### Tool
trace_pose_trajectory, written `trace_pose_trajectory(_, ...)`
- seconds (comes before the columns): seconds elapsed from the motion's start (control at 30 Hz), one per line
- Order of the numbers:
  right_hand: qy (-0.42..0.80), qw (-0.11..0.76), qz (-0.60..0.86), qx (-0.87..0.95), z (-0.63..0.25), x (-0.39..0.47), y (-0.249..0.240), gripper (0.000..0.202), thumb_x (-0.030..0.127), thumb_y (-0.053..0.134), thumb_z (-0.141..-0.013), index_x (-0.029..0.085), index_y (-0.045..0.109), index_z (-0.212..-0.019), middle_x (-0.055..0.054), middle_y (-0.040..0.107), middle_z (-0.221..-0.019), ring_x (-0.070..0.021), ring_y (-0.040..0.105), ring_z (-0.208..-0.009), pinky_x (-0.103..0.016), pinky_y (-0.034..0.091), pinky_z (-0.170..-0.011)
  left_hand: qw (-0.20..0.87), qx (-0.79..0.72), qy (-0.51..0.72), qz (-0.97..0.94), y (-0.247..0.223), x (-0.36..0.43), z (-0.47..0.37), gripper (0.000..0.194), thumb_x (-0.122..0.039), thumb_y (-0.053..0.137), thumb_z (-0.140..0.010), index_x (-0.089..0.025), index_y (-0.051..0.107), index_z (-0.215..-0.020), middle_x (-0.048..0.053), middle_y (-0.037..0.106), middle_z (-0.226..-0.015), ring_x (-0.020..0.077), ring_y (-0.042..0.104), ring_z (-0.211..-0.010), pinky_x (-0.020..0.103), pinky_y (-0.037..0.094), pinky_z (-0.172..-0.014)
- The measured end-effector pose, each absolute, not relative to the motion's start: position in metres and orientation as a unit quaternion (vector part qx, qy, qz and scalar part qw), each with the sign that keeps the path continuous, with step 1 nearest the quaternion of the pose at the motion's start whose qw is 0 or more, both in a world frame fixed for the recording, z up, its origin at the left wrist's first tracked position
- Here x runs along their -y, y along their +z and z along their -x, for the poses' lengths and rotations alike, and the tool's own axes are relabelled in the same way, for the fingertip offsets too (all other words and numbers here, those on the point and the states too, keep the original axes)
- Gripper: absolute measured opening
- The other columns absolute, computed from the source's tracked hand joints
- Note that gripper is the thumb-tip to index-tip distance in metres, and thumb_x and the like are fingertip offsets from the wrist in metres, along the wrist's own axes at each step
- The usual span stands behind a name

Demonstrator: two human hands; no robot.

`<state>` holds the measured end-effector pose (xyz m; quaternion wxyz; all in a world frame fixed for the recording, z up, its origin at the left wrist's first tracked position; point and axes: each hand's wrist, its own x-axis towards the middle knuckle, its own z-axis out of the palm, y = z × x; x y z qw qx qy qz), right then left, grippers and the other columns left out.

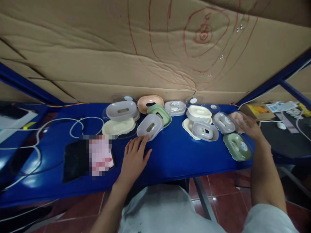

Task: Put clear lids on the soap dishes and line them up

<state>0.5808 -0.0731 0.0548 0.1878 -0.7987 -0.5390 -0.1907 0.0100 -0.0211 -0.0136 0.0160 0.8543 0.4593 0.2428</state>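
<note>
My left hand (134,156) lies low over the blue table with its fingers spread, fingertips at the near edge of a grey slotted soap dish tray (145,130). My right hand (251,127) is at the right, its fingers around the right side of a pinkish soap dish (235,120). Its fingertips are partly blurred. Beside that dish sit a grey soap dish with a clear lid (224,122) and a green lidded soap dish (237,146). Left of these, cream trays (199,112) and a grey tray (206,131) overlap in a pile.
More trays stand at the back: grey (121,110), orange (148,101), green (163,114) and cream (119,126). A clear lid (191,101) leans near the cardboard wall (97,48). A dark phone or tablet (73,161) and white cables (39,139) lie at left.
</note>
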Motion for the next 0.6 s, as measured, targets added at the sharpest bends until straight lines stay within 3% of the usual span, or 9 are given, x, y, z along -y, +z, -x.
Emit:
trace_pose_trajectory(0.1,-0.147,0.188,0.812,0.532,-0.58,0.074,0.059,0.058,0.058,0.049,-0.108,0.01,0.071,-0.132,-0.024,0.068,-0.138,-0.0254,0.066,-0.13,-0.039,0.053,-0.099,-0.002,-0.475,0.256,-0.842,-0.011,0.019,-0.012,0.033,-0.029,0.059,-0.105,-0.021,0.067,-0.137,0.017,0.07,-0.127,0.0365,0.065,-0.12,0.06,0.049,-0.111)
trace_pose_trajectory(0.17,-0.105,0.208,0.801,0.551,-0.563,0.081,0.062,0.063,0.06,0.049,-0.107,0.009,0.07,-0.138,-0.025,0.069,-0.14,-0.0256,0.065,-0.134,-0.038,0.051,-0.101,0.001,-0.476,0.272,-0.836,-0.01,0.018,-0.012,0.026,-0.027,0.059,-0.105,-0.024,0.071,-0.128,0.015,0.071,-0.124,0.035,0.066,-0.119,0.061,0.048,-0.112)
trace_pose_trajectory(0.3,0.008,0.211,0.707,0.675,-0.488,0.1,0.051,0.05,0.056,0.065,-0.103,0.024,0.07,-0.141,-0.013,0.074,-0.137,-0.0263,0.07,-0.128,-0.038,0.053,-0.105,0.059,-0.449,0.318,-0.833,-0.002,0.025,-0.01,0.026,-0.022,0.059,-0.106,-0.023,0.065,-0.132,0.012,0.07,-0.132,0.0312,0.066,-0.125,0.052,0.053,-0.109)
trace_pose_trajectory(0.43,-0.045,0.162,0.655,0.737,-0.416,0.113,0.017,0.043,0.049,0.059,-0.106,0.028,0.068,-0.143,-0.011,0.068,-0.148,-0.0323,0.064,-0.135,-0.057,0.042,-0.118,0.134,-0.397,0.331,-0.845,0.005,0.048,-0.005,0.032,-0.016,0.059,-0.107,-0.022,0.06,-0.138,0.011,0.069,-0.14,0.0258,0.062,-0.135,0.047,0.052,-0.116)
trace_pose_trajectory(0.6,-0.065,0.19,0.644,0.739,-0.379,0.124,-0.004,0.025,0.031,0.058,-0.106,0.03,0.076,-0.125,-0.006,0.074,-0.14,-0.0265,0.07,-0.123,-0.05,0.045,-0.114,0.162,-0.338,0.251,-0.893,-0.003,0.075,0.006,0.033,-0.012,0.055,-0.107,-0.021,0.063,-0.137,0.01,0.072,-0.139,0.0249,0.063,-0.138,0.048,0.054,-0.116)
